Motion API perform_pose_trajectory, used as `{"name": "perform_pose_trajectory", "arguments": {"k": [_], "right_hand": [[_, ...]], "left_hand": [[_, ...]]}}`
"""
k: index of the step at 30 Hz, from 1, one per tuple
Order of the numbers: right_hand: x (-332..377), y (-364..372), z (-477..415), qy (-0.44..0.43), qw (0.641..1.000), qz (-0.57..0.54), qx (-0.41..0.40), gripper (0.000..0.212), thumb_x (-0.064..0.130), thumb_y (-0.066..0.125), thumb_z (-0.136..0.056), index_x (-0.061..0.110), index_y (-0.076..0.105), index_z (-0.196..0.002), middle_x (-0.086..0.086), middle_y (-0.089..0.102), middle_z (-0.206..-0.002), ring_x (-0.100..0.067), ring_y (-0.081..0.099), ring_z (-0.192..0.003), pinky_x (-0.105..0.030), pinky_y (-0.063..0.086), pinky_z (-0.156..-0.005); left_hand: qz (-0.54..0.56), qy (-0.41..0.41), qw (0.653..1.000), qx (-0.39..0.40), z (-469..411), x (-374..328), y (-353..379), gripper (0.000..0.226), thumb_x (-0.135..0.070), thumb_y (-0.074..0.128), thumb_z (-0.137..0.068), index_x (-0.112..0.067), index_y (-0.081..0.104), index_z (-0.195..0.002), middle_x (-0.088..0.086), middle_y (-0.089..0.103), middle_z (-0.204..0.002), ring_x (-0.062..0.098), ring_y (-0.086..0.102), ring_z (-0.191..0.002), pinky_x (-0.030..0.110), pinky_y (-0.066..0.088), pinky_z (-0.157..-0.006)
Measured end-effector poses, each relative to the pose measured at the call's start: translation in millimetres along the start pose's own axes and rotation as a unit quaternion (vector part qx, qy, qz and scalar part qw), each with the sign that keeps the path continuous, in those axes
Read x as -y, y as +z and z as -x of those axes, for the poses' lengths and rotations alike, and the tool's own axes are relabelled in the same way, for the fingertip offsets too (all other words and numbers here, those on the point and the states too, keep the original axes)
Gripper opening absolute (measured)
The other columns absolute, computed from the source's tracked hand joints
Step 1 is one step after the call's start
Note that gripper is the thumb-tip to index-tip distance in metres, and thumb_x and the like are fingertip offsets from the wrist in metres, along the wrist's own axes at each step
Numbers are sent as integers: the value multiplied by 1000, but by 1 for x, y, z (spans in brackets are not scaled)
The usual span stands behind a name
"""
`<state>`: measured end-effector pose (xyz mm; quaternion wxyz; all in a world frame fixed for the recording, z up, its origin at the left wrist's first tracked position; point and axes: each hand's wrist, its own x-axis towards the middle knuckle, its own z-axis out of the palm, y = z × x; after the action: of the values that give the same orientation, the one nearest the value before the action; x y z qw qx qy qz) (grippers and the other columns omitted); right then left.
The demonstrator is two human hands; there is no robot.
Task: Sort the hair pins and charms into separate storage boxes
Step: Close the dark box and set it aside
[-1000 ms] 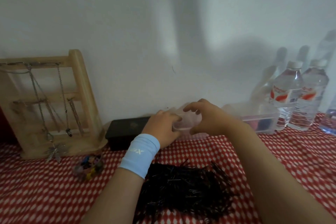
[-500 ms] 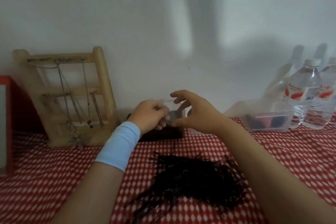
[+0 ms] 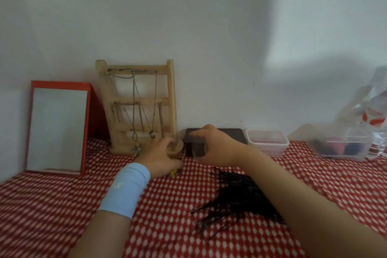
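Note:
A heap of black hair pins (image 3: 240,197) lies on the red-and-white cloth, partly under my right forearm. My right hand (image 3: 217,146) grips a small clear storage box (image 3: 195,148) just above the cloth, in front of a black box (image 3: 230,135). My left hand (image 3: 160,158), with a light blue wristband, curls its fingers round a blurred clear piece (image 3: 173,150) that looks like the lid, right beside the box. A bit of the coloured charms (image 3: 173,173) shows under my left hand. The rest of them is hidden.
A wooden stand (image 3: 142,107) hung with necklaces and a red-framed mirror (image 3: 56,128) lean on the wall at the left. A clear lidded box (image 3: 266,140), a clear tub (image 3: 343,148) of coloured items and water bottles (image 3: 374,115) stand at the right.
The view has swung left, bringing the mirror in. Both hands carried the small clear box left and down, and the left hand's clear piece now sits apart from the box.

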<state>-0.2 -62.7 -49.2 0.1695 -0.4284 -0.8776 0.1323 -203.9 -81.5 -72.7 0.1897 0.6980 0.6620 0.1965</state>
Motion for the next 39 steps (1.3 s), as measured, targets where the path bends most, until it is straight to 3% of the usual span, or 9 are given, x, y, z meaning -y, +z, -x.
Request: {"name": "perform_pose_trajectory", "arguments": {"k": [2, 5, 12, 23, 26, 29, 32, 36, 39], "right_hand": [[4, 8, -2, -5, 1000, 8, 10, 60, 11, 68, -88, 19, 50, -145, -1, 51, -127, -10, 44, -105, -26, 46, -94], [10, 15, -9, 24, 999, -25, 20, 72, 8, 70, -85, 26, 39, -149, 1, 46, -140, -13, 50, -112, -25, 47, -91], [8, 20, -7, 43, 996, -63, 39, 53, 17, 82, -77, 31, 66, -126, 19, 63, -103, 0, 61, -90, -13, 46, -73], [7, 26, 4, 11, 994, -109, -1, 49, 17, 83, -80, 32, 67, -124, 16, 71, -104, 4, 65, -93, -12, 51, -80], [8, 26, 5, 11, 998, -65, -1, 48, 27, 86, -77, 34, 67, -121, 19, 61, -110, 1, 59, -98, -14, 49, -84], [7, 27, 6, 25, 999, -47, 0, 50, 37, 87, -74, 34, 69, -120, 13, 52, -125, -6, 53, -113, -23, 47, -98], [8, 26, 7, 37, 997, -63, 27, 54, 40, 83, -79, 32, 64, -129, 13, 60, -126, -4, 55, -110, -22, 46, -94], [6, 26, 6, 72, 995, -48, 48, 71, 42, 82, -79, 25, 54, -142, 9, 60, -135, -10, 56, -119, -21, 41, -96], [3, 28, 3, 91, 993, -48, 65, 75, 40, 83, -79, 24, 51, -146, 8, 59, -139, -12, 56, -124, -23, 41, -99]], "left_hand": [[-74, -12, 997, 34, 5, 7, 0, 89, -47, 76, -73, -28, 32, -148, 4, 32, -150, 25, 34, -138, 41, 34, -113], [3, 21, 999, 49, 5, 11, 2, 82, -39, 81, -73, -22, 41, -143, -1, 52, -137, 16, 52, -121, 27, 42, -101], [33, 50, 994, 87, 4, 5, 11, 60, -42, 83, -68, -28, 59, -121, -10, 65, -113, 12, 60, -103, 37, 50, -97], [101, 50, 990, 90, -2, 11, 11, 54, -43, 66, -70, -24, 62, -121, -4, 66, -115, 17, 60, -109, 40, 48, -100], [146, 29, 986, 68, -3, 8, 11, 36, -35, 55, -91, -16, 67, -119, -1, 66, -109, 26, 61, -108, 35, 50, -93], [87, 58, 993, 48, -3, 9, 12, 28, -29, 49, -100, -24, 67, -121, -3, 67, -107, 19, 66, -97, 38, 53, -91], [87, 58, 994, 14, -3, 15, 11, 26, -22, 60, -95, -24, 67, -120, -6, 69, -106, 14, 69, -82, 32, 58, -80], [34, 94, 995, -17, -1, 14, 10, 26, -25, 66, -91, -25, 72, -116, -4, 72, -111, 14, 67, -96, 33, 54, -90], [-51, 117, 991, 44, 0, 15, 9, 32, -35, 57, -95, -34, 65, -127, -6, 67, -122, 13, 59, -110, 36, 46, -100]]}}
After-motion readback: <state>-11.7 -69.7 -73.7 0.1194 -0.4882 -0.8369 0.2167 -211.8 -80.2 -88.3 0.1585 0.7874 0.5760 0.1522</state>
